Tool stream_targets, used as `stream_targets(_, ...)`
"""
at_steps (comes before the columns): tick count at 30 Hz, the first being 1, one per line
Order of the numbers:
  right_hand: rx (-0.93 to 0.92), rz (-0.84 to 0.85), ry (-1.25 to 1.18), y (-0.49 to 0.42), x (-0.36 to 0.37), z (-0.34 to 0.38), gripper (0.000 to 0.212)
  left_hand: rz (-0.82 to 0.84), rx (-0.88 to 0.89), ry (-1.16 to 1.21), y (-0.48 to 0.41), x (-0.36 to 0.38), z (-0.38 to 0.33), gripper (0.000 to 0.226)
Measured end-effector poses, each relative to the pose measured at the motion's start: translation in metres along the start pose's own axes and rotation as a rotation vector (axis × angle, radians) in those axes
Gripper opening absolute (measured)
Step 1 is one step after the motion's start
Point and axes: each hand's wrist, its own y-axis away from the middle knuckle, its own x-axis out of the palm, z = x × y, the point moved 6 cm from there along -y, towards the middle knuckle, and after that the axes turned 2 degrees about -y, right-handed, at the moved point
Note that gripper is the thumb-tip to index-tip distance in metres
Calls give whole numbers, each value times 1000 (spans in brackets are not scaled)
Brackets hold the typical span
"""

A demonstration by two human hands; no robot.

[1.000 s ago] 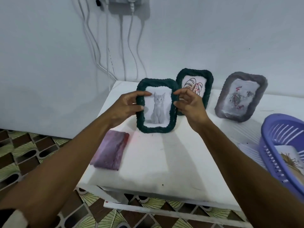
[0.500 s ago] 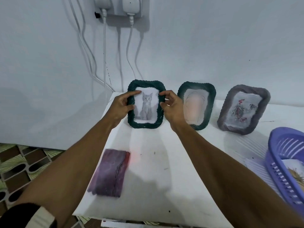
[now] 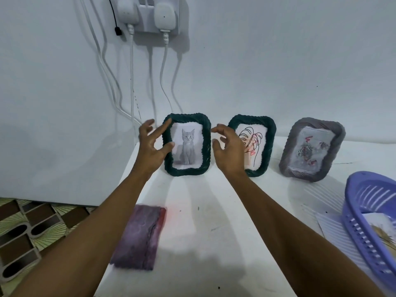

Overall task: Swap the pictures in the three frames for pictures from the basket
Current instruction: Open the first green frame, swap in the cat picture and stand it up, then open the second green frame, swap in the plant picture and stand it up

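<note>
Three frames stand in a row at the back of the white surface (image 3: 214, 211): a dark green kitten frame (image 3: 186, 118), a green leaf frame (image 3: 269, 144) and a grey frame (image 3: 311, 148). The left hand (image 3: 153, 144), fingers spread, overlaps the kitten frame's left rim. The right hand (image 3: 229, 151), loosely curled, hangs just beside its right rim, covering part of the leaf frame. A folded purple cloth (image 3: 139, 234) lies front left. A lilac basket (image 3: 364, 202) sits at the right.

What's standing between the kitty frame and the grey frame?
Another dark green frame stands there, holding a line drawing of a leaf, as the head view shows. The right hand covers part of its left edge.
</note>
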Motion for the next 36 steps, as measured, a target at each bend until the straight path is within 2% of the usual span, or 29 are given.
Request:
stream_targets(2, -125, -96, 64, 0, -25, 9, 26, -171, 133, -172, 7, -1, -19, 58)
stream_targets(4, -164, -200, 146, -3, -55, 6, 25, -215, 268, -230, 16, 12, -41, 52)
stream_targets(6, -117, -264, 243, -9, -85, -7, 26, -77, 320, -169, 21, 41, -56, 47)
stream_targets(9, -32, -263, 330, -14, -115, -28, 25, 232, 256, -148, 32, 101, -63, 56)
stream_targets(11, 31, -201, 353, -15, -122, -41, 28, 375, 142, -190, 39, 139, -54, 70)
stream_targets(14, 116, -46, 289, -12, -119, -55, 38, 468, -3, -183, 43, 171, -44, 77)
stream_targets(17, 213, -22, 139, -6, -127, -54, 40, 431, -34, -141, 46, 177, -45, 71)
stream_targets(20, 221, -31, 23, 3, -145, -44, 37, 349, 48, -149, 51, 167, -51, 62)
stream_targets(25, 292, 91, -261, 18, -170, -40, 32, 472, -53, 251, 77, 148, -60, 55)
stream_targets(29, 298, 150, -370, 29, -179, -33, 28, 557, -51, 300, 98, 134, -63, 53)
stream_targets(32, 320, 162, -389, 37, -179, -25, 25, 495, 10, 185, 107, 127, -60, 56)
stream_targets(35, 334, 168, -417, 45, -176, -12, 25, 291, 254, -194, 118, 117, -72, 61)
stream_targets(36, 335, 170, -422, 48, -174, -6, 25, 288, 315, -246, 125, 117, -80, 65)
